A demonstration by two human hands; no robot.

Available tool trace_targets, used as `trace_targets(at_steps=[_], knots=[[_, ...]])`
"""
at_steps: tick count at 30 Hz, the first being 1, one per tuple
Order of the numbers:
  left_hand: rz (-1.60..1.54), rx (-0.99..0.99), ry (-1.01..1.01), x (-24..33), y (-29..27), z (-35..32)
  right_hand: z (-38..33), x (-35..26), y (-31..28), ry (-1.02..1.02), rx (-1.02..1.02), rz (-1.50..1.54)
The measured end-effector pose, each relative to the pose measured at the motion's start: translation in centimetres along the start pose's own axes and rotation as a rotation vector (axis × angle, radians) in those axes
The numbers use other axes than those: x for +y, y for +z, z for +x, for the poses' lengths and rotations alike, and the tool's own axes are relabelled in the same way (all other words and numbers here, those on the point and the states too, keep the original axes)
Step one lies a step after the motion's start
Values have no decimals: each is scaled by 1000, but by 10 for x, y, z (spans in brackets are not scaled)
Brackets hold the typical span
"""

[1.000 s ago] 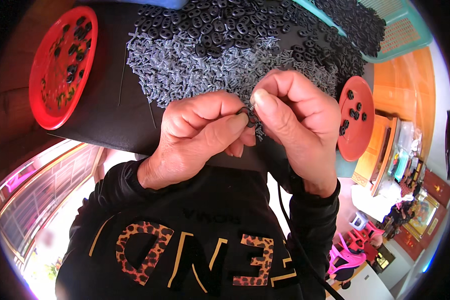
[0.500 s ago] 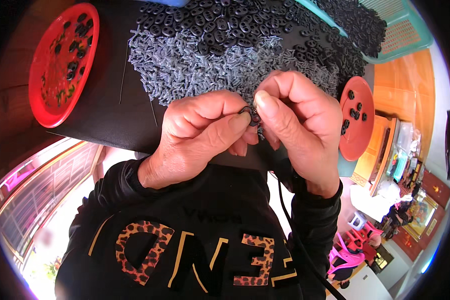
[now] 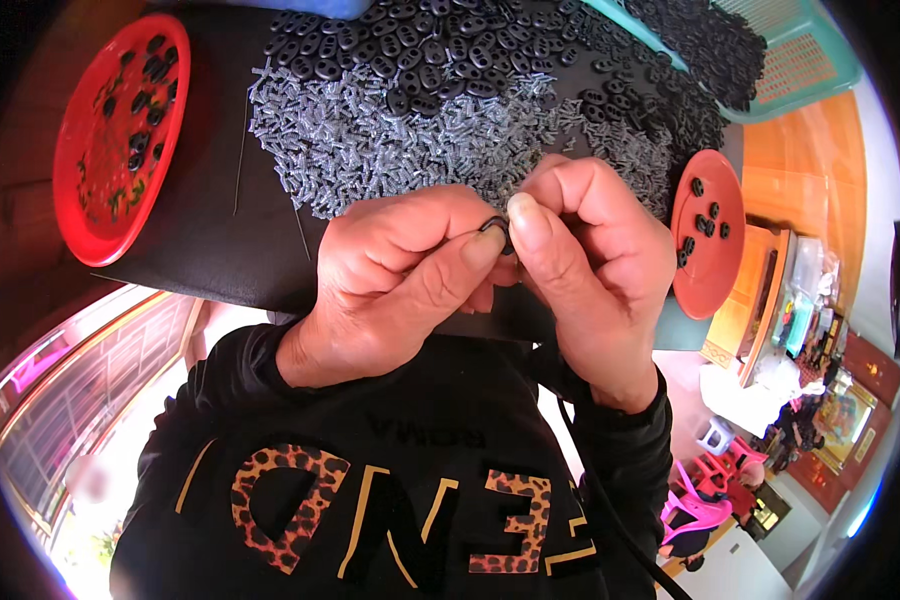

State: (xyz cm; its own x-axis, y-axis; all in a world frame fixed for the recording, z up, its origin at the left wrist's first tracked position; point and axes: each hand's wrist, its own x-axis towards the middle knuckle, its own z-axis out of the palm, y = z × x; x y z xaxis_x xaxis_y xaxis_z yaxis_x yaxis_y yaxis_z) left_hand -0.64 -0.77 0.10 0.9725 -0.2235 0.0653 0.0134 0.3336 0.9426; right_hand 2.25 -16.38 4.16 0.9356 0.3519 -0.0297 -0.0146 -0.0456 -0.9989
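Both hands meet over the near edge of a dark table [image 3: 205, 225]. Between thumb and fingers, my left hand [image 3: 395, 275] pinches a small black oval cord lock piece [image 3: 496, 226]. My right hand [image 3: 600, 270] is closed, its thumb and forefinger tips touching the right side of that piece. Whatever is between those right fingertips is hidden or too small to name. Just beyond the hands spreads a heap of small silvery metal springs [image 3: 360, 140]. Behind the springs lie many black oval cord lock pieces [image 3: 430, 45] with holes.
A red plate [image 3: 115, 245] with black pieces stands at the left. Another red plate [image 3: 710, 285] at the right holds several black cord locks. A green basket [image 3: 800, 80] sits far right beside small black parts [image 3: 705, 60]. Thin rods [image 3: 304, 235] lie left of the springs.
My right hand has shifted slightly left and down, and its fingertips cover more of the cord lock piece. The left hand keeps its pinch.
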Motion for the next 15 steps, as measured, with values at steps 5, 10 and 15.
trace_targets(at_steps=[5,10,15], knots=[[4,-41,-31,5,-1,2,-2,-15,-5,116,-54,21],[-4,-103,-22,3,-5,5,2,-12,-18,-37,-158,-220],[31,-136,-58,5,-8,5,10,-13,-22,-222,-287,-362]])
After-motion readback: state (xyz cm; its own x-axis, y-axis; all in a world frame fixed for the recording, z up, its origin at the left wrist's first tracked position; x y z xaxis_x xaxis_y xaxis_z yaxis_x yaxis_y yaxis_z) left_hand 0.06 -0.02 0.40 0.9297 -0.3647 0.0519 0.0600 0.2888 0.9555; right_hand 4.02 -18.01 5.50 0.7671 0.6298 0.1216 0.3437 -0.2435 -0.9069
